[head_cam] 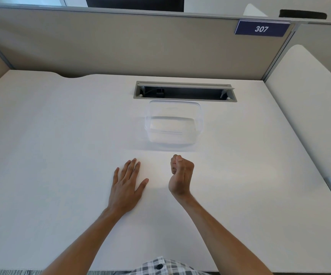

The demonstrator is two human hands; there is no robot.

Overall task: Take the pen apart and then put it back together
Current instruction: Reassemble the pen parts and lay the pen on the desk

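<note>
Pen unseen; left hand (pixel 125 187) flat on desk (pixel 61 155), right hand (pixel 181 175) fisted.

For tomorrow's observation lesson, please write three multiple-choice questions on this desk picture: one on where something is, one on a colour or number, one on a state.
1. Where does the clear plastic box stand?
A. Between the hands and the open cable slot
B. At the desk's left edge
C. Under the left hand

2. What number is on the blue sign?
A. 703
B. 307
C. 317

3. How do the hands lie?
A. Both flat
B. Both closed into fists
C. Left hand flat on the desk, right hand with fingers curled

Answers: 1 A, the box sits just in front of the slot, beyond the hands. 2 B, the white digits read 307. 3 C, the left fingers are spread straight, the right ones folded in with nothing visible in them.
</note>
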